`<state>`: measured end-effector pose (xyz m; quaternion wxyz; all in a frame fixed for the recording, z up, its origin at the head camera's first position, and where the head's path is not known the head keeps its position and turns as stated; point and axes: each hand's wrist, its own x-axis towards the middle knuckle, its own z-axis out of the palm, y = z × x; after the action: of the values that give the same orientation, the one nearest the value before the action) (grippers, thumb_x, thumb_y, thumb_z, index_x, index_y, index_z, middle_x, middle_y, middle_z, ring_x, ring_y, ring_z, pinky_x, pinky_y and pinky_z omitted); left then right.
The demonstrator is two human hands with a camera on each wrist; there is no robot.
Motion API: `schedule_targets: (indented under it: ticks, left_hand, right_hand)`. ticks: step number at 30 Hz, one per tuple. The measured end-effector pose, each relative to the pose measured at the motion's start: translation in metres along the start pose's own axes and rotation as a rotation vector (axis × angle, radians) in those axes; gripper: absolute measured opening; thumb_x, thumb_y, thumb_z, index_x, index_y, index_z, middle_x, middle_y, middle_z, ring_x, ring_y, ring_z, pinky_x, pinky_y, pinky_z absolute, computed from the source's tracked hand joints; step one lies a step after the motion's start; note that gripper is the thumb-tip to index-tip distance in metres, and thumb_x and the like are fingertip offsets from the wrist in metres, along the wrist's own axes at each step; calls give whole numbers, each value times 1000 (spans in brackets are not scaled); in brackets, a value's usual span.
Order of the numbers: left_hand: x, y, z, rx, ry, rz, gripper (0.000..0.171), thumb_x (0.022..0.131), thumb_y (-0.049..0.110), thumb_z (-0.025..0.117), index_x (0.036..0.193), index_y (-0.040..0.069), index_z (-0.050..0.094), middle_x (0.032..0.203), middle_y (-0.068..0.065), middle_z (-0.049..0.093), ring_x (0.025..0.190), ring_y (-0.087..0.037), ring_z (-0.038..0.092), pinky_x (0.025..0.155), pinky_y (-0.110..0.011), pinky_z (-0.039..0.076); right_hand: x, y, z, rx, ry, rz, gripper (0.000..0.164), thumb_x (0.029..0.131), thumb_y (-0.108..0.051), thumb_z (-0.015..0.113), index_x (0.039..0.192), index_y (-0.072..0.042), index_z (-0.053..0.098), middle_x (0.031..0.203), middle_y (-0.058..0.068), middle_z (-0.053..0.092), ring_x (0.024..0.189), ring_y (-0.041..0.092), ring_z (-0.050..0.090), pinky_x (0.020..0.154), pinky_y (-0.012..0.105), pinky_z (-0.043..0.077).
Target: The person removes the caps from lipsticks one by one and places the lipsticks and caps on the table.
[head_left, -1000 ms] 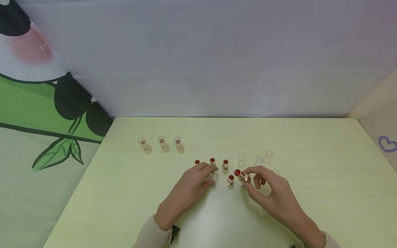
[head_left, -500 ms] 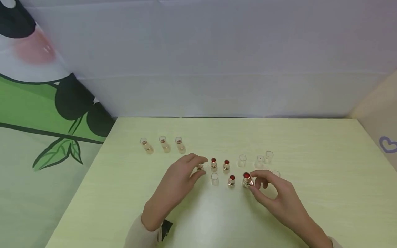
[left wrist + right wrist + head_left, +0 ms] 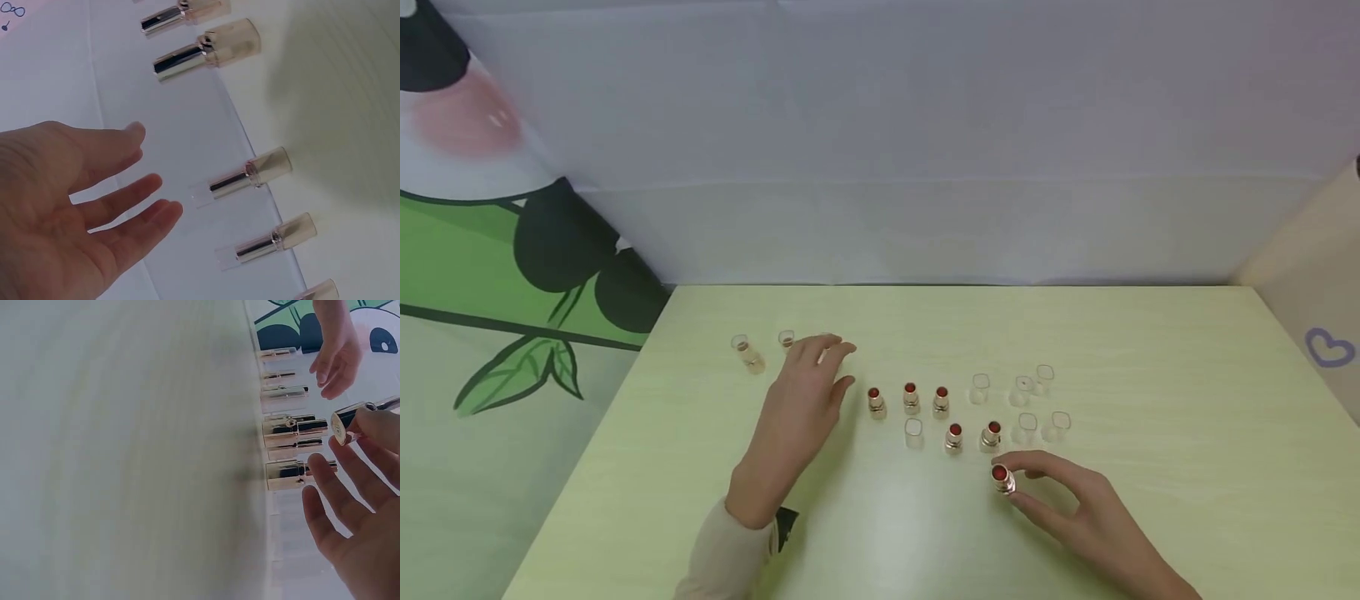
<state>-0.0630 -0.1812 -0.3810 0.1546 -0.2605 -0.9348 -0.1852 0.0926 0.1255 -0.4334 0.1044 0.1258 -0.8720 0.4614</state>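
Observation:
My right hand [image 3: 1075, 508] pinches an uncapped lipstick [image 3: 1003, 481] between thumb and forefinger, its red tip up, over the front middle of the table. In the right wrist view its gold base [image 3: 340, 427] faces the camera and the other fingers are spread. My left hand [image 3: 797, 400] reaches over the back left with thumb and fingers apart, holding nothing. It partly hides two of the three capped lipsticks there; the leftmost capped lipstick [image 3: 749, 357] shows fully. In the left wrist view, a capped lipstick [image 3: 240, 182] stands just beyond the fingertips.
Several uncapped lipsticks [image 3: 911, 399] stand upright on the table [image 3: 865, 533] between the hands. A clear cap [image 3: 913, 433] stands in front of them. More clear caps [image 3: 1021, 392] are grouped to the right. A pale wall covering [image 3: 925, 225] rises behind the table's back edge.
My left hand has moved left and back, from the clear cap past the uncapped lipsticks to the capped ones. The right hand has drawn its lipstick nearer, away from the standing ones.

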Motion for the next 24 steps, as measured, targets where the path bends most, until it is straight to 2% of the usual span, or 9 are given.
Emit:
schedule_targets:
  ticks: [3, 8, 13, 19, 24]
  left_hand:
    - [3, -4, 4, 27, -7, -23, 39, 89, 2, 80, 127, 5, 68, 137, -17, 63, 133, -38, 56, 75, -43, 65]
    - [10, -12, 14, 86, -42, -46, 43, 90, 2, 79, 130, 4, 65, 141, -21, 61, 135, -41, 53, 71, -43, 66]
    - [16, -19, 24, 155, -56, -45, 40, 93, -1, 74, 131, 3, 64, 138, -23, 61, 132, -43, 54, 69, -43, 66]
    - [19, -23, 27, 116, -81, -62, 43, 91, -14, 64, 131, 1, 62, 138, -25, 60, 130, -44, 56, 72, -46, 65]
    - [23, -23, 27, 103, -113, -76, 45, 89, -16, 63, 131, 0, 61, 137, -24, 61, 117, -44, 63, 70, -47, 63]
  right_hand:
    - [-1, 2, -1, 16, -47, 45, 44, 88, -10, 83, 123, -33, 71, 115, -18, 76, 109, -1, 68, 100, 8, 48]
    - [-2, 11, -1, 89, -102, 63, 37, 90, -12, 82, 123, -26, 72, 115, -14, 77, 114, 1, 68, 102, 10, 49]
    - [-3, 21, 2, 140, -132, 19, 35, 92, -12, 80, 125, -21, 73, 116, -11, 77, 115, 3, 68, 103, 7, 47]
    - [-5, 28, 5, 128, -138, -3, 33, 93, -17, 80, 125, -23, 73, 119, -11, 76, 117, 3, 67, 103, 5, 44]
    - [-6, 32, 7, 109, -163, 17, 33, 92, -20, 81, 123, -27, 73, 120, -12, 76, 121, 1, 65, 104, 7, 45]
